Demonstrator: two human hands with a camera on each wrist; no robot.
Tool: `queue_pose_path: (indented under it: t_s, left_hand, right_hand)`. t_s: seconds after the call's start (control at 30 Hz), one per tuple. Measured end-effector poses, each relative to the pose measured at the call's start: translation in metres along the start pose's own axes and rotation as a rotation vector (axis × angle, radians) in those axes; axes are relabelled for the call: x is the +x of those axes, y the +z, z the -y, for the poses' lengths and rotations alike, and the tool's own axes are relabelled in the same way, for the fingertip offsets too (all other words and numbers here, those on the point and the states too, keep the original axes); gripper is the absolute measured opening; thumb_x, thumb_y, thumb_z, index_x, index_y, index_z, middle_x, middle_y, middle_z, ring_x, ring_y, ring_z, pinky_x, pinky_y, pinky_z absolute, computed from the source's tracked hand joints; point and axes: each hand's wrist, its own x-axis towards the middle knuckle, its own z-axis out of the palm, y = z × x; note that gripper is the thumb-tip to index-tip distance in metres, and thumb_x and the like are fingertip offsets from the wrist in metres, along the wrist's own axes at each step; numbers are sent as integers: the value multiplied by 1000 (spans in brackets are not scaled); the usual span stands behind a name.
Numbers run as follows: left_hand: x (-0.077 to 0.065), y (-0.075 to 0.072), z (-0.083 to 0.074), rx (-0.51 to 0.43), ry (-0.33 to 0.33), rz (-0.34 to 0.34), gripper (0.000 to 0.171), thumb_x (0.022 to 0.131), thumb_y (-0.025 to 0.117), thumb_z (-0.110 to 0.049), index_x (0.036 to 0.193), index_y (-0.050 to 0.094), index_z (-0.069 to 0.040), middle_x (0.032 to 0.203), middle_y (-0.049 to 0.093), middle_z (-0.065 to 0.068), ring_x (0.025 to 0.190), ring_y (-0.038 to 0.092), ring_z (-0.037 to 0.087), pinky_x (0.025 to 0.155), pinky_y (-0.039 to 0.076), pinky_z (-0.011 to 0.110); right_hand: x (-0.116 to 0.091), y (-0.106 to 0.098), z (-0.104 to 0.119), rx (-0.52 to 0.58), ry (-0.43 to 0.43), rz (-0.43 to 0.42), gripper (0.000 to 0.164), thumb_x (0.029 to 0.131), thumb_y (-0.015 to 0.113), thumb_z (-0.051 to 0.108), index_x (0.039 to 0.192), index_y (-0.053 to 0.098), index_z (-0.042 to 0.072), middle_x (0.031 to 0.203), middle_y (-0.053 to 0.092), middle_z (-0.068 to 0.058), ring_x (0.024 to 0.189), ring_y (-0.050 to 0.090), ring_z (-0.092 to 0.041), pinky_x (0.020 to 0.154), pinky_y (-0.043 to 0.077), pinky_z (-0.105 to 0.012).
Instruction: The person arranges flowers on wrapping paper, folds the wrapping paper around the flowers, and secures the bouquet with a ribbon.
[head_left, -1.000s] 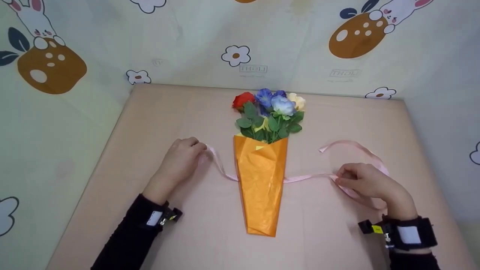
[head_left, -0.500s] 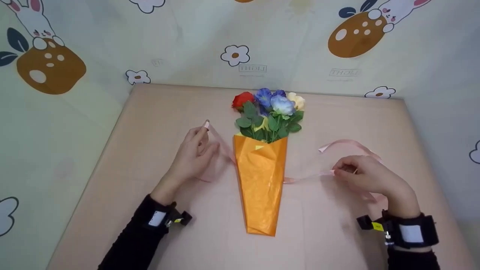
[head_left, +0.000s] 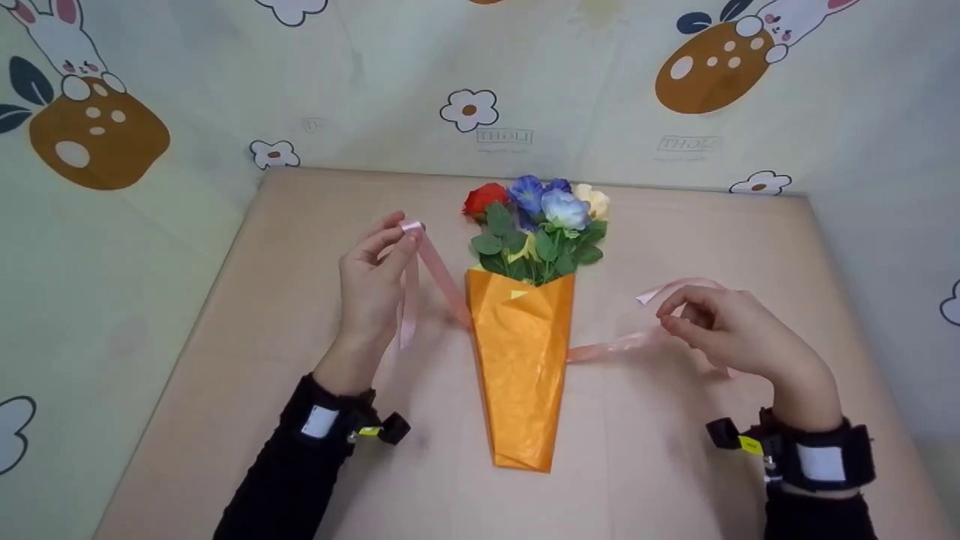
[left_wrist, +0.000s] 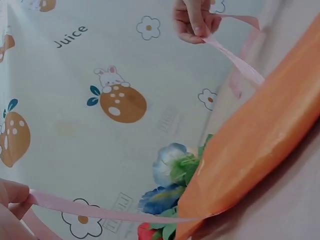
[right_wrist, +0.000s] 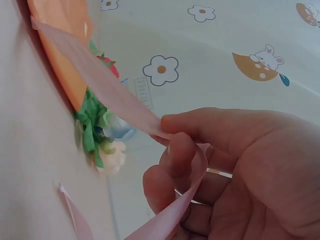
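A bouquet wrapped in orange paper [head_left: 521, 375] lies on the table in the head view, its red, blue and cream flowers [head_left: 562, 210] toward the back. Beneath it runs a pink ribbon [head_left: 444, 277], coming out at both sides; the stretch under the paper is hidden. On the left, my left hand [head_left: 371, 289] pinches the ribbon between thumb and fingers, raised, with a tail hanging down. My right hand [head_left: 739, 334] pinches the other side, thumb against fingertip, and in the right wrist view the ribbon [right_wrist: 110, 92] loops on through the fingers. Its right end curls behind that hand.
A pinkish-beige cover [head_left: 637, 480] spreads over the table. Behind stands a pale backdrop [head_left: 375, 90] printed with rabbits, oranges and flowers, meeting the table's back edge. Each wrist wears a black strap with a small camera [head_left: 394, 429].
My left hand has risen and moved toward the back and right, lifting the left ribbon side off the table. My right hand has lifted slightly with its side, and the bouquet stays put.
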Motion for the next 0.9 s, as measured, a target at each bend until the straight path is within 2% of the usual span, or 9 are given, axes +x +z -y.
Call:
queue_pose_path:
  t_s: [0.1, 0.2, 0.33, 0.4, 0.47, 0.53, 0.6, 0.73, 0.9]
  left_hand:
    - [1, 4, -8, 52, 38, -16, 25, 95, 77, -15, 111, 77, 4, 131, 56, 11, 125, 49, 21, 95, 46, 25]
    - [-1, 7, -12, 139, 84, -7, 22, 96, 77, -16, 107, 79, 3, 116, 57, 11, 107, 49, 22, 80, 39, 30]
    - [-7, 8, -17, 264, 93, 88, 17, 98, 74, -16, 102, 79, 0, 98, 67, 10, 85, 54, 25, 73, 45, 25]
    - [-10, 7, -23, 344, 63, 179, 16, 100, 71, -17, 100, 76, -3, 89, 71, 10, 78, 61, 26, 67, 51, 24]
    - [-13, 3, -29, 438, 6, 273, 15, 102, 68, -20, 99, 73, -6, 81, 72, 10, 71, 66, 27, 63, 56, 25]
    - [-14, -1, -36, 535, -71, 361, 15, 102, 66, -22, 98, 68, -8, 74, 70, 11, 64, 70, 27, 60, 58, 28]
    - [-15, -6, -42, 630, -145, 435, 16, 103, 64, -24, 98, 65, -8, 70, 70, 11, 59, 72, 27, 58, 59, 30]
    - [-11, -14, -48, 776, -224, 580, 19, 104, 61, -26, 101, 60, -7, 68, 70, 9, 57, 72, 26, 59, 60, 35]
    - [-4, -21, -44, 815, -255, 716, 25, 108, 56, -32, 107, 57, -8, 70, 72, 8, 60, 72, 26, 66, 61, 34]
  right_hand:
    - [1, -5, 4, -38, -2, -14, 15, 94, 80, 19, 105, 71, 22, 79, 61, 2, 59, 54, -15, 52, 42, -25]
    - [2, -9, 8, -49, 8, 25, 17, 92, 82, 24, 106, 73, 21, 77, 59, 2, 60, 53, -15, 52, 41, -25]
    - [3, -12, 11, -7, 7, 107, 12, 92, 81, 22, 102, 76, 17, 84, 59, -1, 53, 54, -13, 53, 41, -25]
    - [4, -12, 10, 45, -17, 140, 7, 93, 80, 16, 99, 77, 15, 86, 60, -4, 49, 55, -12, 51, 43, -24]
    - [5, -11, 9, 80, -64, 163, 6, 93, 78, 8, 95, 78, 13, 94, 62, -6, 55, 57, -11, 50, 45, -23]
    - [6, -9, 7, 81, -104, 175, 8, 92, 78, 4, 91, 79, 13, 87, 62, -3, 62, 56, -9, 49, 44, -22]
    - [6, -8, 6, 62, -102, 193, 10, 91, 78, 5, 87, 80, 14, 75, 58, 2, 63, 51, -7, 48, 41, -21]
    - [5, -8, 2, 32, 9, 252, 5, 92, 79, 13, 88, 79, 13, 60, 46, 9, 51, 42, -4, 47, 36, -21]
    - [7, -2, -3, 17, 155, 320, 5, 92, 79, 16, 93, 79, 11, 59, 45, 8, 47, 47, -11, 49, 37, -22]
